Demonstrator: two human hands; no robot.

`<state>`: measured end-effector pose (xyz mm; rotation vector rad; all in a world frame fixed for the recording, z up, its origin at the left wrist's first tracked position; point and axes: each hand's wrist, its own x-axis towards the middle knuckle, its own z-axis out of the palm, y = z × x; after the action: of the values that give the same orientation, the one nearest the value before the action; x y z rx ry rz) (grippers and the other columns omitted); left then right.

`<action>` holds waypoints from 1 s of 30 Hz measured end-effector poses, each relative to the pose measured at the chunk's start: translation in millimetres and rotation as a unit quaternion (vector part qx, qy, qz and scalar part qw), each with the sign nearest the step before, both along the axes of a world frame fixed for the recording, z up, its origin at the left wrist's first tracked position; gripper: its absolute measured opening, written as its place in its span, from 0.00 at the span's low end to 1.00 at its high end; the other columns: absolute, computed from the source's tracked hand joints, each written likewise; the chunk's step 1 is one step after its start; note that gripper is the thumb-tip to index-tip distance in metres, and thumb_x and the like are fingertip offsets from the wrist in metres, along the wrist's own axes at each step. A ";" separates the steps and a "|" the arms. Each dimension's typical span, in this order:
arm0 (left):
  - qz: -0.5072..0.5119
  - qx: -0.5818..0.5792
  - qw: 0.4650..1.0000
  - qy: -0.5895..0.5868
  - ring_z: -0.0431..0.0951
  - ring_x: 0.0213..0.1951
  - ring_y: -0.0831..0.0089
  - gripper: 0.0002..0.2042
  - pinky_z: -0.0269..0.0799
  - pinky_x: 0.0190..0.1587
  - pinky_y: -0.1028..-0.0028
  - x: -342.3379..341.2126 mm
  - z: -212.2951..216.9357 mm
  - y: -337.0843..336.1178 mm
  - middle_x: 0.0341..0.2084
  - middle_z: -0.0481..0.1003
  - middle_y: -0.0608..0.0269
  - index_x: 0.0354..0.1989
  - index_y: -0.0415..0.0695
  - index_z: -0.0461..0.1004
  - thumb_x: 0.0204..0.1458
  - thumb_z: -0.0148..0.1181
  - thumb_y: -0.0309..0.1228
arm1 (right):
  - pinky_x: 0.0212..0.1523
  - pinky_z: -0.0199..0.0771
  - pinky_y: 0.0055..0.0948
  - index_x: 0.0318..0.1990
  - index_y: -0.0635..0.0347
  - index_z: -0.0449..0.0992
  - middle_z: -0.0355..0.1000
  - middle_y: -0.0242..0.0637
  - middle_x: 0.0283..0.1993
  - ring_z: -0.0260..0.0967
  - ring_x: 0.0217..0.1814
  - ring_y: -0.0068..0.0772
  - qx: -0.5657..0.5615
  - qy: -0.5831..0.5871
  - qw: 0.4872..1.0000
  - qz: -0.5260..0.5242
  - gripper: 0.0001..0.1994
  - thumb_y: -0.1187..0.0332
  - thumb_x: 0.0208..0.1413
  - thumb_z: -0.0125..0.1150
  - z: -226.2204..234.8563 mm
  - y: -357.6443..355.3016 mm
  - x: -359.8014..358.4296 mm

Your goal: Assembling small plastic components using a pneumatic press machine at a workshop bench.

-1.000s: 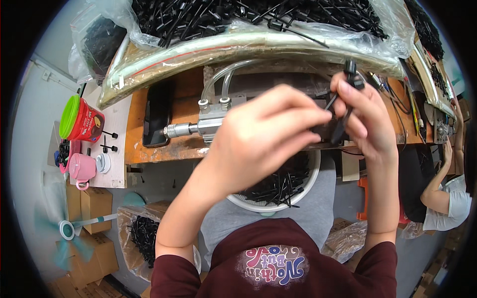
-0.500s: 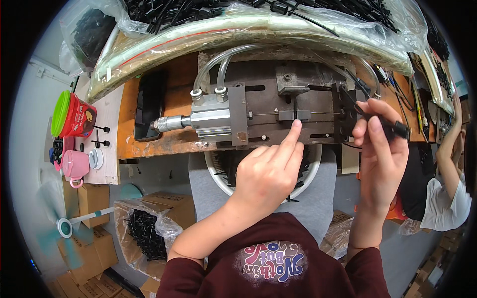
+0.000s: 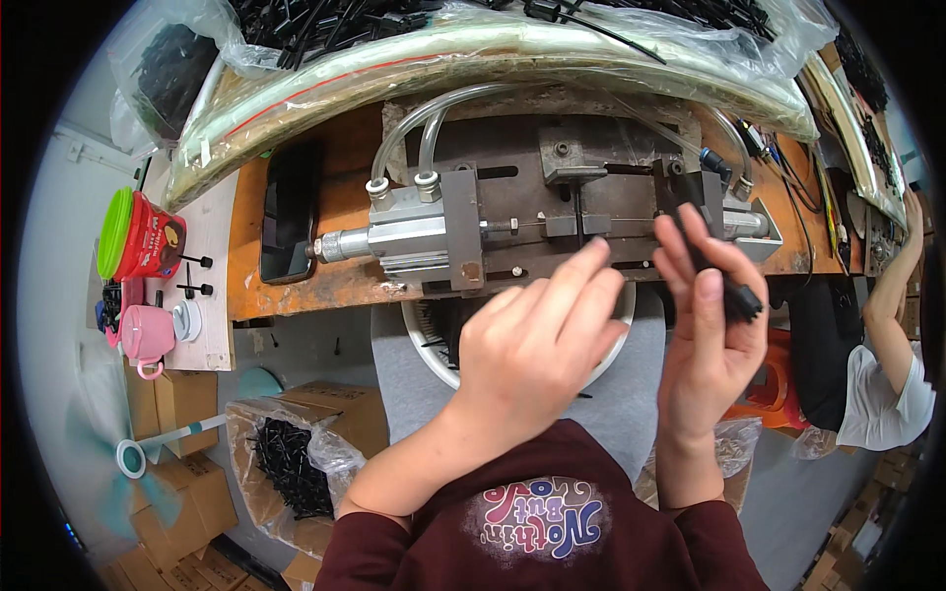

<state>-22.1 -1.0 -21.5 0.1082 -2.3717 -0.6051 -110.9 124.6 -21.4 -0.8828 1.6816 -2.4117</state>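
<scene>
My left hand point(image 3: 537, 340) is just in front of the metal fixture point(image 3: 522, 261), fingers stretched toward its small centre blocks point(image 3: 579, 226), and holds nothing that I can see. A thin dark upright piece point(image 3: 577, 202) stands between those blocks. To the right, my right hand point(image 3: 711, 345) is closed around black plastic parts point(image 3: 741, 298); how many is hidden by the fingers. The silver air cylinder point(image 3: 409, 239) is at the fixture's left end, with its rod point(image 3: 501, 227) pointing at the blocks.
Clear hoses point(image 3: 426, 123) arch behind the fixture. A phone point(image 3: 288, 217) lies left of it. A white tub point(image 3: 434, 362) is below the bench edge. Black parts in plastic point(image 3: 345, 30) lie at the back. A pink cup point(image 3: 148, 330) and red tub point(image 3: 158, 234) stand left. Another person's arm point(image 3: 892, 276) shows far right.
My right hand has come left and slightly down with the black parts. My left fingertip has drawn back slightly from the blocks. The cylinder's rod now reaches further right.
</scene>
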 end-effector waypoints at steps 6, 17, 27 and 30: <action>-0.087 0.090 0.983 0.132 0.82 0.34 0.61 0.21 0.80 0.32 0.71 0.5 -0.2 6.3 0.37 0.79 0.52 0.44 0.38 0.73 0.40 0.75 0.22 | 0.64 0.69 0.45 0.54 0.72 0.66 0.68 0.58 0.60 0.69 0.62 0.56 -0.031 -0.070 0.993 0.094 0.12 0.72 0.69 0.48 -10.8 -13.8 26.2; -0.046 0.013 0.998 -0.048 0.80 0.44 0.60 0.15 0.79 0.48 0.65 13.6 -10.5 -5.1 0.53 0.74 0.50 0.45 0.37 0.78 0.46 0.67 0.22 | 0.61 0.70 0.38 0.48 0.71 0.74 0.79 0.53 0.44 0.79 0.46 0.40 0.128 0.167 0.973 -0.094 0.09 0.84 0.62 0.53 -15.8 8.0 -0.7; 0.006 -0.098 0.989 -0.113 0.82 0.35 0.66 0.14 0.78 0.43 0.71 0.7 -4.8 -5.1 0.53 0.77 0.52 0.42 0.37 0.79 0.46 0.67 0.27 | 0.38 0.81 0.30 0.46 0.72 0.78 0.80 0.53 0.41 0.81 0.37 0.42 0.201 0.402 0.881 -0.150 0.15 0.88 0.48 0.62 -13.8 11.4 -12.0; -0.019 -0.018 0.993 -0.113 0.83 0.32 0.69 0.16 0.78 0.38 0.74 4.1 -1.9 -8.0 0.52 0.77 0.52 0.43 0.37 0.79 0.44 0.70 0.27 | 0.36 0.80 0.29 0.43 0.72 0.80 0.80 0.52 0.41 0.81 0.35 0.40 0.235 0.459 0.837 -0.181 0.16 0.88 0.42 0.63 -8.8 13.4 -15.2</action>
<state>-18.0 -9.0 -23.4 0.1221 -2.6066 -0.5939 -126.2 137.9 -30.2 -1.9347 2.7876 -1.5784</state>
